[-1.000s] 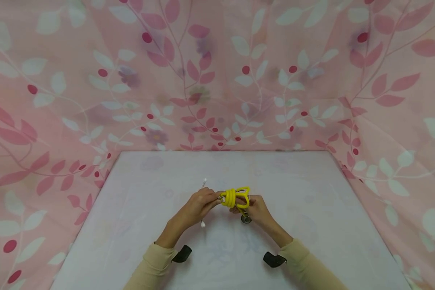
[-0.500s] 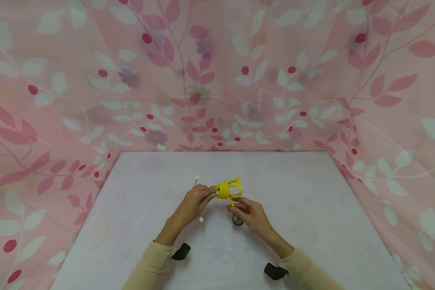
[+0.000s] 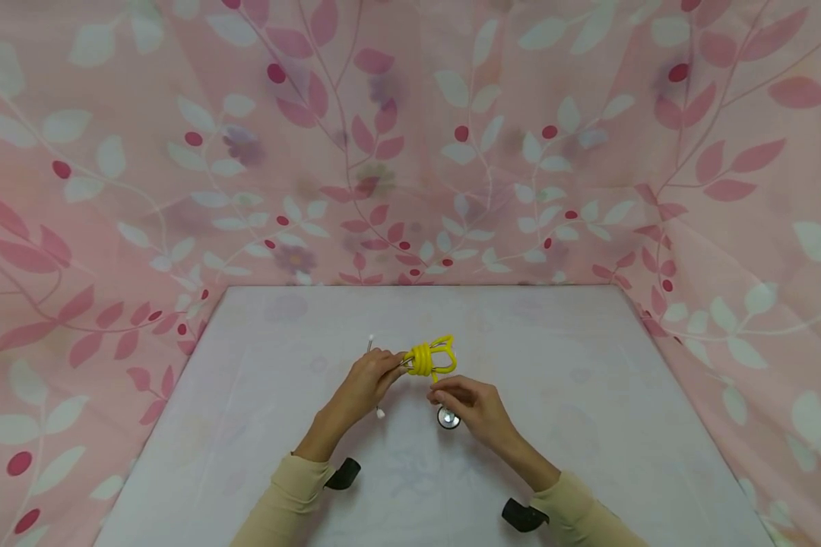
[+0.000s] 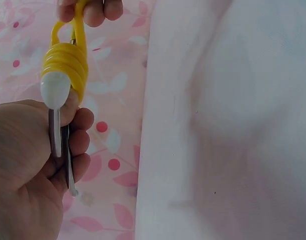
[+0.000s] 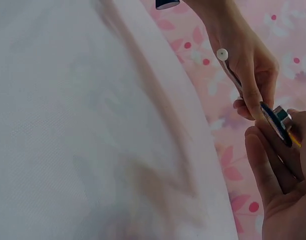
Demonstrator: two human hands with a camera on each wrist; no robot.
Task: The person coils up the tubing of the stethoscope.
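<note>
A stethoscope with yellow tubing (image 3: 421,359) is held above the table, its tubing wound in several turns around the metal ear tubes. My left hand (image 3: 366,384) grips the ear tubes left of the coil. One white ear tip (image 4: 56,90) shows large in the left wrist view. Loops of tubing stick out on the coil's right side. My right hand (image 3: 477,406) pinches the short tubing end just below these loops. From it hangs the round chest piece (image 3: 448,418), also seen edge-on between both hands in the right wrist view. The right fingertips partly hide the tubing.
A white-covered table (image 3: 301,319) lies under both hands. Pink leaf-patterned cloth (image 3: 410,152) hangs behind it and along both sides. Black wrist mounts (image 3: 344,474) protrude from the beige sleeves.
The coiled stethoscope has shifted left and slightly away. My right hand has come off the loops and dropped to the tubing end. The chest piece has turned, showing its pale face.
</note>
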